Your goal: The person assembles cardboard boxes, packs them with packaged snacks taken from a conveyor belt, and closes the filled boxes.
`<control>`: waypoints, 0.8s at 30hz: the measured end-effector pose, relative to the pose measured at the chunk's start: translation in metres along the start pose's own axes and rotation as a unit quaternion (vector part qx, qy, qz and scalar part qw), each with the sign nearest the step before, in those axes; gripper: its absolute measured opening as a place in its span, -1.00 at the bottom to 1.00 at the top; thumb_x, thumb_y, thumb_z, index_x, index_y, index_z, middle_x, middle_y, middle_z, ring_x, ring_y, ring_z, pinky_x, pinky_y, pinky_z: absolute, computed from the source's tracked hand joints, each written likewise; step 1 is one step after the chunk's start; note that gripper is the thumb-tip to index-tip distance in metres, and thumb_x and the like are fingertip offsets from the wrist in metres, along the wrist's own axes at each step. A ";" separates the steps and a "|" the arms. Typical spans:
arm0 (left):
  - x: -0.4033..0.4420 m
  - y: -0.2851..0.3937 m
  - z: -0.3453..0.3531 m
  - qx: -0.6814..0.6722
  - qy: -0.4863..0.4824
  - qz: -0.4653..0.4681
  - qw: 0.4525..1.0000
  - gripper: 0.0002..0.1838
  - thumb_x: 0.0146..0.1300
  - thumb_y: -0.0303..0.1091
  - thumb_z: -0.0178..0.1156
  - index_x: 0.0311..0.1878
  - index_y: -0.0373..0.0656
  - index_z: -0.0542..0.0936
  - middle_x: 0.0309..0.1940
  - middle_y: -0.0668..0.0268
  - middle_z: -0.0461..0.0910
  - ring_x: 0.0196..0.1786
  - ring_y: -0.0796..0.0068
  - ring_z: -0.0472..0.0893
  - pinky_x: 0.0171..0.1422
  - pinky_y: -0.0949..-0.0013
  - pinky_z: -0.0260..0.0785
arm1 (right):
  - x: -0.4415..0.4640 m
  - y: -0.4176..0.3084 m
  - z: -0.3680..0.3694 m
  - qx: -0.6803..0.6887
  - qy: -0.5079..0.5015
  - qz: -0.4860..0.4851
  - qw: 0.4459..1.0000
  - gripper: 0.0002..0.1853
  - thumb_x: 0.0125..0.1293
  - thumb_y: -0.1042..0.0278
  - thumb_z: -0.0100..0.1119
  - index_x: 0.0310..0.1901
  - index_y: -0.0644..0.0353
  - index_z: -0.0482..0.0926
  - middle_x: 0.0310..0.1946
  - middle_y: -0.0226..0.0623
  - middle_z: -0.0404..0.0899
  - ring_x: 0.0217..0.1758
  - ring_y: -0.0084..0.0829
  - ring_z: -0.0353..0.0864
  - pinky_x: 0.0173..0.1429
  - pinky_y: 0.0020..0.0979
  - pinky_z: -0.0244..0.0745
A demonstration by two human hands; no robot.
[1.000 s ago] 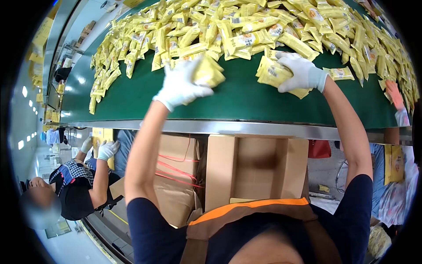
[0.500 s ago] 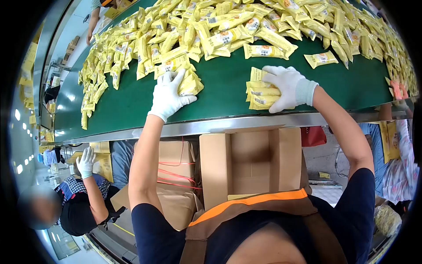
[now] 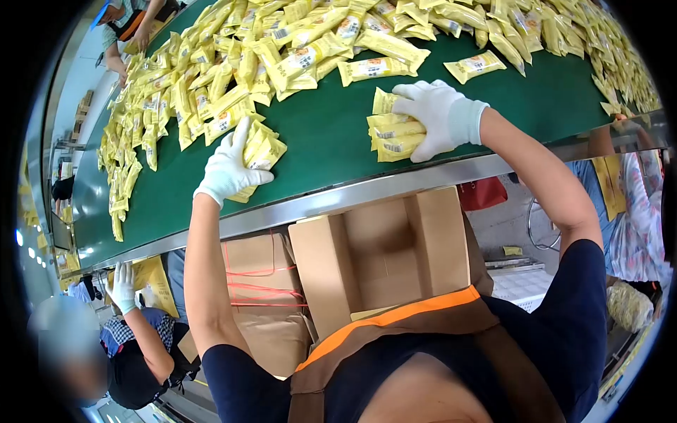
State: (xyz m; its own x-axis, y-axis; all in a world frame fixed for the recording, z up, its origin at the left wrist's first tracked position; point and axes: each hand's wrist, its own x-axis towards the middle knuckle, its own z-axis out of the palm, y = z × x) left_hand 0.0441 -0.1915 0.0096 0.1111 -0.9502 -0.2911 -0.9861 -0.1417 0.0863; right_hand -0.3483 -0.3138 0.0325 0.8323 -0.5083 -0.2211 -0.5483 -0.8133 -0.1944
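Note:
My left hand (image 3: pixel 229 168), in a white glove, curls around a small bunch of yellow snack packets (image 3: pixel 264 149) near the belt's front edge. Its thumb lies along the near side and its fingers along the far side. Farther right, my right hand (image 3: pixel 438 120), gloved too, grips a stacked row of yellow snack packets (image 3: pixel 396 134) with their ends facing left. Both bunches rest on the green belt (image 3: pixel 317 134). Beyond them spreads a large heap of the same yellow packets (image 3: pixel 303 56), and one loose packet (image 3: pixel 474 66) lies beyond my right hand.
An open cardboard box (image 3: pixel 384 254) stands below the metal belt edge (image 3: pixel 310 204). Left of it are brown cartons (image 3: pixel 261 282) with red string. A co-worker's gloved hand (image 3: pixel 122 287) is raised at lower left; another person's arms (image 3: pixel 141 35) reach over the belt's far side.
The view has turned, so the belt and box look tilted and shifted left. Both hands stay on their packet bunches. At the far left, another person has come further into view.

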 end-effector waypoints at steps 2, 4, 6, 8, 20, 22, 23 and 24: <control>-0.003 0.006 -0.002 -0.019 0.013 -0.011 1.000 0.42 -0.32 0.22 0.51 0.63 0.14 -0.09 0.31 -0.10 0.35 0.33 -0.13 0.43 0.38 0.12 0.34 | -0.007 -0.007 0.001 -0.015 -0.002 -0.007 1.000 -0.21 -0.16 -0.15 0.40 0.15 0.11 0.56 0.22 -0.13 0.41 0.26 -0.17 0.44 0.28 -0.22 0.32; -0.008 0.011 -0.001 -0.008 0.021 -0.028 0.999 0.41 -0.29 0.19 0.51 0.63 0.11 -0.10 0.29 -0.08 0.38 0.29 -0.12 0.45 0.38 0.11 0.34 | -0.014 -0.009 0.004 -0.037 0.026 -0.020 0.999 -0.21 -0.18 -0.14 0.40 0.13 0.10 0.56 0.21 -0.14 0.42 0.27 -0.18 0.44 0.28 -0.22 0.31; -0.010 0.013 0.002 -0.005 0.030 -0.038 0.999 0.41 -0.28 0.18 0.51 0.64 0.11 -0.12 0.28 -0.06 0.39 0.28 -0.11 0.46 0.37 0.10 0.34 | -0.023 0.000 0.018 -0.054 0.093 -0.030 0.994 -0.20 -0.20 -0.14 0.40 0.15 0.07 0.55 0.21 -0.14 0.42 0.27 -0.18 0.43 0.29 -0.19 0.28; -0.009 0.010 0.006 -0.013 0.026 -0.033 0.999 0.41 -0.26 0.15 0.51 0.64 0.12 -0.14 0.31 -0.06 0.36 0.29 -0.11 0.44 0.38 0.08 0.33 | -0.030 0.008 0.029 -0.079 0.151 -0.032 0.985 -0.20 -0.20 -0.15 0.40 0.15 0.05 0.55 0.21 -0.14 0.43 0.26 -0.16 0.43 0.29 -0.18 0.28; -0.029 0.027 0.011 0.006 0.079 -0.065 0.995 0.30 -0.18 0.15 0.46 0.62 0.07 -0.05 0.17 0.00 0.44 0.17 -0.06 0.52 0.23 0.09 0.44 | -0.064 0.009 0.034 -0.030 0.143 0.086 0.986 -0.18 -0.18 -0.13 0.40 0.19 0.05 0.48 0.15 -0.13 0.41 0.23 -0.13 0.43 0.31 -0.19 0.29; -0.038 0.032 0.008 -0.020 0.087 -0.045 0.995 0.29 -0.18 0.13 0.47 0.61 0.06 -0.04 0.14 -0.01 0.45 0.16 -0.05 0.53 0.23 0.08 0.43 | -0.071 -0.001 0.016 0.000 0.055 0.116 0.992 -0.15 -0.17 -0.13 0.40 0.22 0.06 0.45 0.17 -0.11 0.41 0.24 -0.12 0.42 0.34 -0.19 0.29; -0.043 0.032 0.010 -0.078 0.127 -0.041 0.988 0.31 -0.19 0.10 0.48 0.61 0.02 -0.05 0.15 -0.04 0.44 0.14 -0.10 0.53 0.22 0.07 0.43 | -0.076 0.004 0.016 0.038 0.070 0.102 0.992 -0.16 -0.16 -0.09 0.43 0.22 0.10 0.44 0.05 -0.09 0.48 0.14 -0.06 0.50 0.29 -0.19 0.38; -0.053 0.032 0.009 -0.184 0.188 -0.010 0.965 0.21 -0.07 0.01 0.45 0.61 -0.04 -0.03 0.13 0.07 0.50 0.10 0.11 0.59 0.19 0.18 0.46 | -0.082 -0.003 0.003 0.128 0.090 0.131 0.979 -0.17 -0.16 -0.07 0.44 0.21 0.11 0.44 0.00 -0.09 0.50 0.09 -0.04 0.52 0.25 -0.18 0.41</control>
State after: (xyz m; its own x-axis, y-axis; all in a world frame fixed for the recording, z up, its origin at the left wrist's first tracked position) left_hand 0.0055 -0.1427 0.0194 0.2357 -0.9697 0.0638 -0.8800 -0.1851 0.4375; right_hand -0.4151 -0.2684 0.0488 0.6487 -0.7504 -0.1270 -0.7276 -0.5625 -0.3928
